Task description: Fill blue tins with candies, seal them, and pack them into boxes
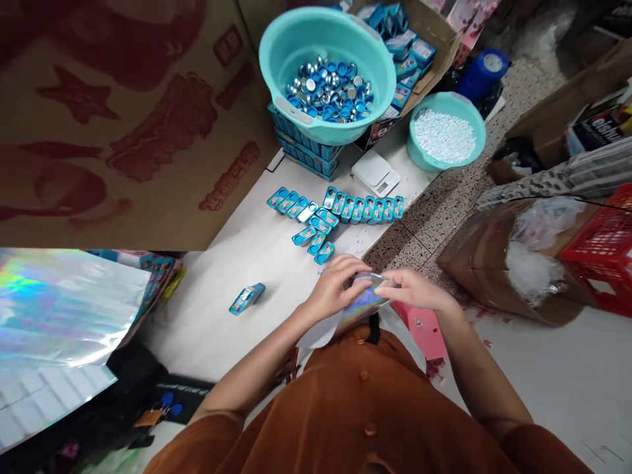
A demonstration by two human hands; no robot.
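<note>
Brown shirt nearest, left hand and right hand clamp shiny sheet, blue packs before 2 basins.

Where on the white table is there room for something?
The table is bare between the lone box and the rows of boxes, and between that box and the carton. The far end is crowded: basins, scale, stacked boxes.

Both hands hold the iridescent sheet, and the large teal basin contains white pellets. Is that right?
Not quite: the head view shows the large teal basin containing blue and silver round pieces, not white pellets. The left hand and right hand do both hold the iridescent sheet.
</note>
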